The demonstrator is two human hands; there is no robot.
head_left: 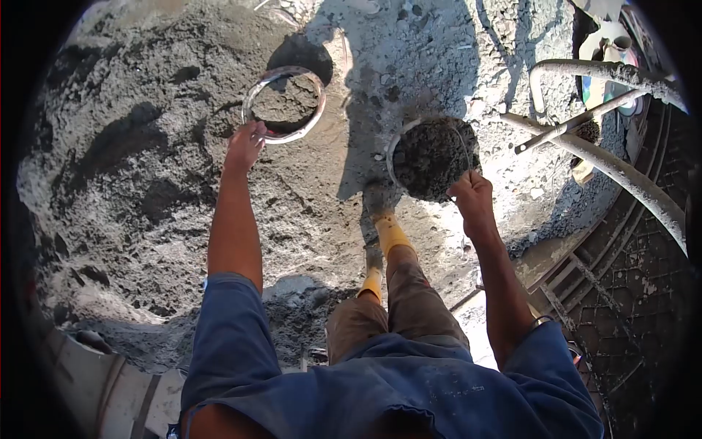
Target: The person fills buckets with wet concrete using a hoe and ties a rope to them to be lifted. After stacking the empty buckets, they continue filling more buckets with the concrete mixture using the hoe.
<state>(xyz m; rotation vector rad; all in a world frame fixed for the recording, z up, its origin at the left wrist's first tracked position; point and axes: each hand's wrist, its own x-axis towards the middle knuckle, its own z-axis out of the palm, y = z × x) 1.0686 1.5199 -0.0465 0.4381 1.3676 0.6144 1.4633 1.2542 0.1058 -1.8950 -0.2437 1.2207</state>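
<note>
My left hand (pixel 245 148) is closed on the near edge of a round pale rim (pixel 319 102), which looks like a bucket seen from above. Grey-brown material shows inside this rim, and its depth is hard to judge. To the right, a bucket (pixel 393 157) holds dark wet mix that looks like mortar or concrete. My right hand (pixel 474 201) is closed at the near right side of that bucket, gripping its thin wire handle. My fingers hide the part of the handle they grip.
Rough grey wet mix (pixel 146 197) covers the ground on the left. At the right lie mud-coated poles or pipes (pixel 621 172) and a metal grid (pixel 621 307). My yellow boots (pixel 393 233) stand close to the dark-filled bucket. A pale curved edge (pixel 80 366) runs at lower left.
</note>
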